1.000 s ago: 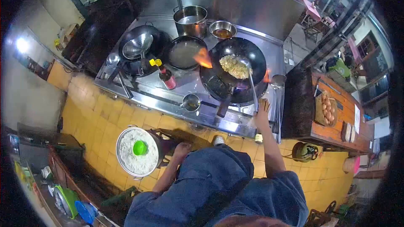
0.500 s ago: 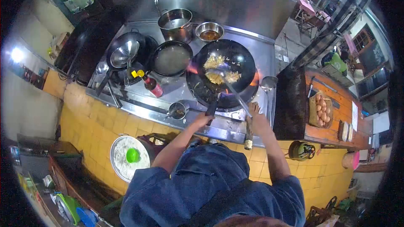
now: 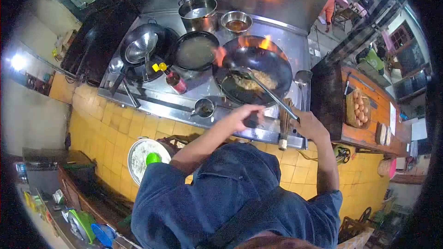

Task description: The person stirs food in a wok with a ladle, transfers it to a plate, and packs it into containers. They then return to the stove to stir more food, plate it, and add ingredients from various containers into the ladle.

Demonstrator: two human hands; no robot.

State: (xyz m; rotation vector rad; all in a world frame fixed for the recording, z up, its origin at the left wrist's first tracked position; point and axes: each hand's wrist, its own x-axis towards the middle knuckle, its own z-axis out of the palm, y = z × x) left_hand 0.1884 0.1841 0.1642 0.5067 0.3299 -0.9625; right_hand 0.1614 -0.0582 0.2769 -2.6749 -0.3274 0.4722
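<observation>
A black wok [image 3: 233,60] sits tilted over the burner, with orange flames along its far rim and left side. Pale, shredded-looking food [image 3: 264,82] lies in its lower half. My right hand [image 3: 312,125] is closed around the long handle of a metal ladle [image 3: 273,96], whose head rests in the wok against the food. Just in front of the wok, my left hand [image 3: 244,116] has its fingers spread around the dark wok handle [image 3: 251,122], apparently without gripping it; the thumb is blurred. A bundled-stick brush [image 3: 284,124] lies between my hands on the stove's front edge.
Left of the wok stand a pan of liquid [image 3: 197,52], a red-labelled bottle [image 3: 176,82] and a small metal cup [image 3: 203,108]. Behind are a tall pot [image 3: 199,13] and a metal bowl [image 3: 236,22]. Another ladle [image 3: 302,78] lies right. An egg basket [image 3: 358,109] stands on the wooden table.
My left hand has loosened from the wok handle and its fingers have spread. My right hand has drawn the ladle back. The food has gathered lower in the wok, and flames flare at its far rim.
</observation>
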